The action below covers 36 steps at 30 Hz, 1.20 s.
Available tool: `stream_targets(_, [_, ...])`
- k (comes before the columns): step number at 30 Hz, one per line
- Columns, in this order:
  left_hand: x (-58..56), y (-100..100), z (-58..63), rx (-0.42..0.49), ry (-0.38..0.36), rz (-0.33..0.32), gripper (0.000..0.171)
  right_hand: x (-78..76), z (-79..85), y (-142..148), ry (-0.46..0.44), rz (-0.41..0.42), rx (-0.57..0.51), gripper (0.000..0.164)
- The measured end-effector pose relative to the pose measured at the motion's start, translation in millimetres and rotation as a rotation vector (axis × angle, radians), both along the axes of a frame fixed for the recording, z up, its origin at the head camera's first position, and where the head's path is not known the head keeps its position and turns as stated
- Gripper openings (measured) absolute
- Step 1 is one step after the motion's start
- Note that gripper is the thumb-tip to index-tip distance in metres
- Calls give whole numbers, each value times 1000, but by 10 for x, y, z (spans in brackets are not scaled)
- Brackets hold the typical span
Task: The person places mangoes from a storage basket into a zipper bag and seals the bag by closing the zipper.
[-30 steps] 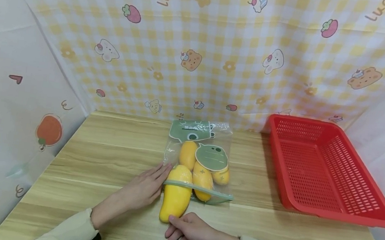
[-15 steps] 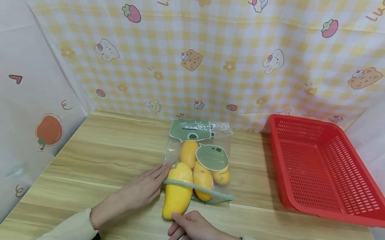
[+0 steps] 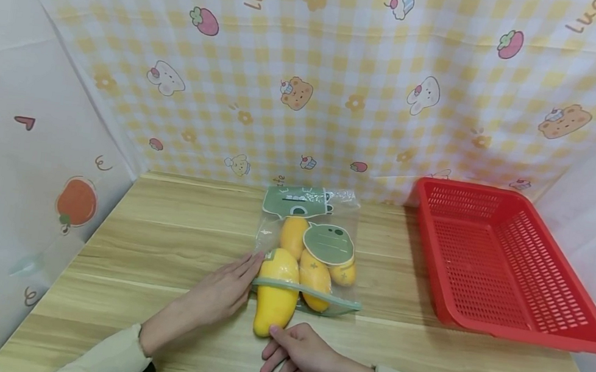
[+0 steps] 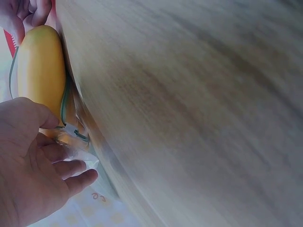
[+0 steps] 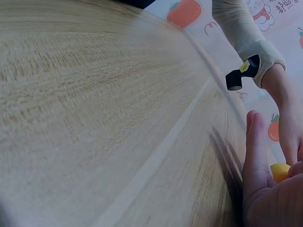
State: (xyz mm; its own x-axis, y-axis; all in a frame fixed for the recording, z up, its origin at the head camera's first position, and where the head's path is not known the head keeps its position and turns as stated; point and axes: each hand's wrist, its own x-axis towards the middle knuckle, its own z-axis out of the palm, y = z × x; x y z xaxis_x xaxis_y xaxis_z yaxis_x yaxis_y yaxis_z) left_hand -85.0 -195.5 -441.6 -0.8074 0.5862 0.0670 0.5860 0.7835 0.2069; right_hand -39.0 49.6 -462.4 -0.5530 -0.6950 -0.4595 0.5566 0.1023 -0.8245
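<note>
A large yellow mango [image 3: 275,309] lies half inside a clear zip bag [image 3: 359,217], its near end sticking out past the green zip strip. Several smaller mangoes [image 3: 315,277] are inside the bag, partly behind its green printed patches. At the bag's left edge, my left hand [image 3: 225,288] pinches the plastic by the mouth; the left wrist view shows the thumb [image 4: 47,116] beside the zip strip. My right hand [image 3: 306,359] touches the mango's near end with its thumb, the other fingers spread loosely beside it.
A red perforated plastic basket [image 3: 446,289] stands at the right of the wooden table [image 3: 161,225]. A yellow checked cloth [image 3: 335,49] hangs behind, with white printed sheets on both sides.
The large mango has slid a little farther into the bag, away from me, with my right hand following at its near end. My left hand and the bag have stayed put.
</note>
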Motion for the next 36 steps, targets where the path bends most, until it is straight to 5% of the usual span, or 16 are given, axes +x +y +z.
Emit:
stream_targets(10, [-6,4,15,24,10,6,64,-45,-1,3,-6,-8,-1,54])
stream_targets(20, [-31,-7,2,78,95,19,67,-68,-1,4,10,-13,-19,55])
stream_targets(36, [-25,-32,-9,90,88,46,67,-79,17,-6,13,-44,-12,51])
